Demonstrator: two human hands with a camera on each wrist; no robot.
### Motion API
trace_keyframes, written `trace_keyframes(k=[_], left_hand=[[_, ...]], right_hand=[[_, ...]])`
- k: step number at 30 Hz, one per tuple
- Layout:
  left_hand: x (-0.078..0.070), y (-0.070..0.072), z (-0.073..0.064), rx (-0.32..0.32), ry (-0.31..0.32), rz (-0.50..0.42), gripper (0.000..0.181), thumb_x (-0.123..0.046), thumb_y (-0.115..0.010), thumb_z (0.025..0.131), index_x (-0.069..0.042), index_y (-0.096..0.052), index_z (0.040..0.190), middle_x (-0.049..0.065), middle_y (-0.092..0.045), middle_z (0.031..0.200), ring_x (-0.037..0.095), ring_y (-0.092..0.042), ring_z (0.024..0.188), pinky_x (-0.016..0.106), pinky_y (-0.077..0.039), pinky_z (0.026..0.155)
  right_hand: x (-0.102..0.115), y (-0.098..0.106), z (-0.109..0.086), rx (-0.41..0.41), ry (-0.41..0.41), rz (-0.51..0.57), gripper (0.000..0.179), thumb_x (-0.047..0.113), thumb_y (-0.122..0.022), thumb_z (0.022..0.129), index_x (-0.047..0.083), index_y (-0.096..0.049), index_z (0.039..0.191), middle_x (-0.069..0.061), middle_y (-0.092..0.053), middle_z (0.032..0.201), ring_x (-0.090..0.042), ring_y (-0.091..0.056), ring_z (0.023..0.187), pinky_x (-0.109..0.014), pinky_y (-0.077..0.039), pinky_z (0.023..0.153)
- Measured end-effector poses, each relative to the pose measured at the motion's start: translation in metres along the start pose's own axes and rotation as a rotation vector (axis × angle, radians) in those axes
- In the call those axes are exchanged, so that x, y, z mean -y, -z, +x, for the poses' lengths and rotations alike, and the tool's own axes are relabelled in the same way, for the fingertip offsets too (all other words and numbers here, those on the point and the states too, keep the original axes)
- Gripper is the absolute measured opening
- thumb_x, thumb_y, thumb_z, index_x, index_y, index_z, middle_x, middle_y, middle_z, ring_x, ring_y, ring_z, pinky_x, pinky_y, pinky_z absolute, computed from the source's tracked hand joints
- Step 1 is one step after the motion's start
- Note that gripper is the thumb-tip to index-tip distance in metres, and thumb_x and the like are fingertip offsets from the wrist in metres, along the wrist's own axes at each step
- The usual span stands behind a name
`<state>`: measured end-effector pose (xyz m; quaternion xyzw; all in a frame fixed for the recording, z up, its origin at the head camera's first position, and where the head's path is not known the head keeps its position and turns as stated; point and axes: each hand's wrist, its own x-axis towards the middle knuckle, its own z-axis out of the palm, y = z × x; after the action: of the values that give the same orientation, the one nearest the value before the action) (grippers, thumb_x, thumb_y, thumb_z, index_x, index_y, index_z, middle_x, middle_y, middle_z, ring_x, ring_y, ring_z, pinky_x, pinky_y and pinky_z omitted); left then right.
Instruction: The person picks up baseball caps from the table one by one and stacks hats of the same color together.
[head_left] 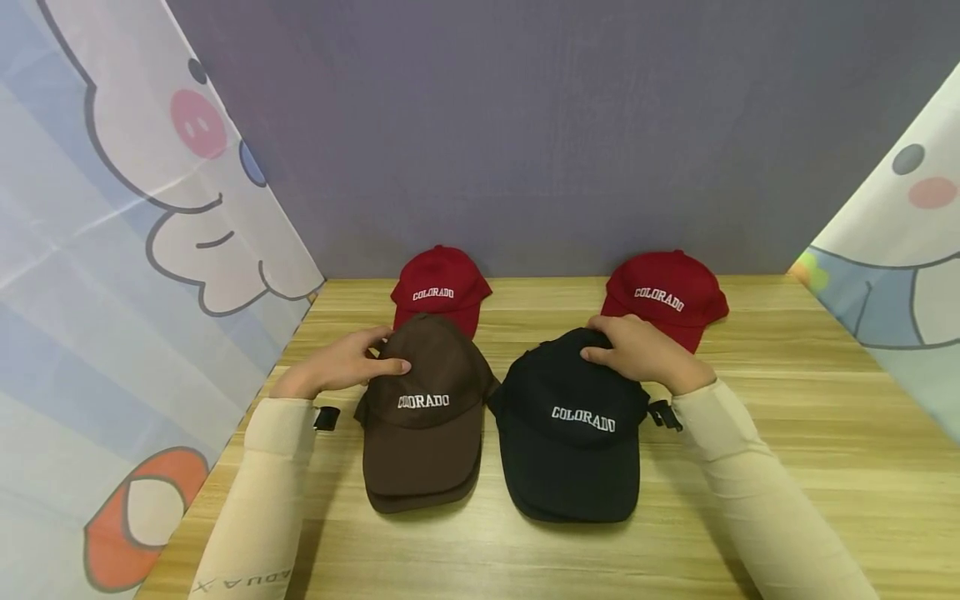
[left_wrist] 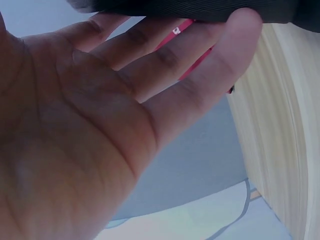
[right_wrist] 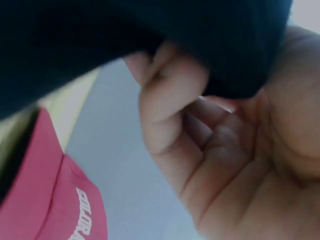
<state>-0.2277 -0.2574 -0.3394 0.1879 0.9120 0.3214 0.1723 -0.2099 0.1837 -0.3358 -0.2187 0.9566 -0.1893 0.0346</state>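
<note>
A brown baseball cap [head_left: 424, 367] with COLORADO across its front lies brim toward me, a second brown brim edge showing beneath. My left hand [head_left: 348, 362] grips its crown at the upper left, thumb on the front. In the left wrist view the fingers [left_wrist: 170, 65] reach under dark fabric. To the right is a black COLORADO cap [head_left: 570, 383], with another black brim edge under its own. My right hand [head_left: 637, 346] holds the top of this crown, thumb on the front. Its fingers [right_wrist: 172, 100] curl under the dark fabric in the right wrist view.
Behind the brown cap sits a red COLORADO cap [head_left: 441, 283], partly covered by it. Another red cap [head_left: 663, 292] is behind my right hand. All rest on a wooden table [head_left: 555, 567], with a grey panel [head_left: 525, 125] behind and printed cloths [head_left: 112, 292] at both sides.
</note>
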Motion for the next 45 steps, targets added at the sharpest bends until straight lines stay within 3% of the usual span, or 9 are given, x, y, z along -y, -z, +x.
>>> trace_keyframes(k=[6,11,14,18,22,25,32,38,45], left_hand=[[0.004,0.005,-0.005,0.007,0.001,0.007,0.048,-0.041,-0.071,0.092,-0.012,-0.059,0.129,0.014,-0.064,0.113,0.021,-0.065,0.088,0.041,-0.058,0.075],[0.003,0.007,-0.009,0.023,0.015,-0.005,0.051,-0.04,-0.071,0.092,-0.01,-0.058,0.131,0.014,-0.065,0.113,0.021,-0.066,0.09,0.04,-0.058,0.074],[0.002,0.008,-0.011,0.036,0.021,-0.014,0.053,-0.038,-0.072,0.091,-0.01,-0.057,0.133,0.015,-0.064,0.117,0.021,-0.065,0.092,0.04,-0.057,0.073],[0.002,0.009,-0.012,0.057,0.032,-0.02,0.055,-0.038,-0.072,0.091,-0.01,-0.056,0.135,0.016,-0.063,0.123,0.022,-0.065,0.095,0.042,-0.057,0.074],[0.001,0.01,-0.013,0.074,0.042,-0.029,0.055,-0.037,-0.073,0.091,-0.01,-0.056,0.135,0.014,-0.062,0.126,0.023,-0.064,0.097,0.044,-0.058,0.078],[0.0,0.01,-0.014,0.081,0.043,-0.034,0.054,-0.036,-0.074,0.09,-0.009,-0.056,0.134,0.013,-0.062,0.125,0.023,-0.064,0.097,0.044,-0.057,0.078],[0.0,0.01,-0.016,0.074,0.044,-0.025,0.057,-0.037,-0.073,0.091,-0.01,-0.054,0.137,0.014,-0.062,0.127,0.023,-0.063,0.098,0.044,-0.057,0.078],[0.0,0.01,-0.017,0.072,0.039,-0.03,0.057,-0.037,-0.073,0.091,-0.01,-0.054,0.137,0.016,-0.062,0.127,0.023,-0.063,0.098,0.043,-0.057,0.077],[0.002,0.01,-0.016,0.07,0.04,-0.017,0.058,-0.039,-0.073,0.09,-0.012,-0.054,0.138,0.016,-0.063,0.127,0.023,-0.063,0.1,0.04,-0.057,0.076]], right_hand=[[0.004,-0.006,0.005,-0.069,0.02,0.029,0.04,0.022,-0.07,0.096,0.001,-0.063,0.129,-0.016,-0.072,0.118,-0.028,-0.067,0.103,-0.05,-0.054,0.093],[0.0,-0.001,0.003,-0.087,0.026,0.076,0.037,0.028,-0.067,0.099,0.003,-0.065,0.127,-0.012,-0.073,0.111,-0.026,-0.068,0.098,-0.05,-0.055,0.091],[-0.008,0.005,0.001,-0.125,0.01,0.084,0.033,0.029,-0.061,0.103,0.004,-0.067,0.123,-0.012,-0.073,0.109,-0.027,-0.068,0.098,-0.051,-0.053,0.092],[-0.03,0.008,-0.001,-0.153,-0.024,0.043,0.03,0.025,-0.056,0.105,0.002,-0.067,0.122,-0.018,-0.069,0.118,-0.034,-0.064,0.11,-0.056,-0.048,0.1],[-0.055,0.002,-0.001,-0.103,-0.072,-0.006,0.039,0.02,-0.058,0.102,-0.005,-0.061,0.131,-0.029,-0.061,0.129,-0.045,-0.05,0.127,-0.064,-0.035,0.11],[-0.07,-0.004,-0.002,-0.042,-0.11,-0.04,0.047,0.021,-0.063,0.099,-0.008,-0.057,0.135,-0.033,-0.057,0.133,-0.049,-0.042,0.131,-0.067,-0.029,0.108],[-0.081,-0.007,-0.003,0.013,-0.165,-0.069,0.048,0.025,-0.065,0.098,-0.007,-0.061,0.133,-0.033,-0.055,0.133,-0.055,-0.044,0.126,-0.067,-0.035,0.105],[-0.087,-0.002,-0.01,0.026,-0.167,-0.101,0.044,0.023,-0.063,0.097,-0.009,-0.064,0.127,-0.033,-0.06,0.127,-0.054,-0.05,0.125,-0.068,-0.032,0.109],[-0.094,0.0,-0.023,0.047,-0.175,-0.119,0.041,0.023,-0.063,0.096,-0.008,-0.067,0.123,-0.033,-0.059,0.127,-0.056,-0.05,0.122,-0.069,-0.038,0.104]])
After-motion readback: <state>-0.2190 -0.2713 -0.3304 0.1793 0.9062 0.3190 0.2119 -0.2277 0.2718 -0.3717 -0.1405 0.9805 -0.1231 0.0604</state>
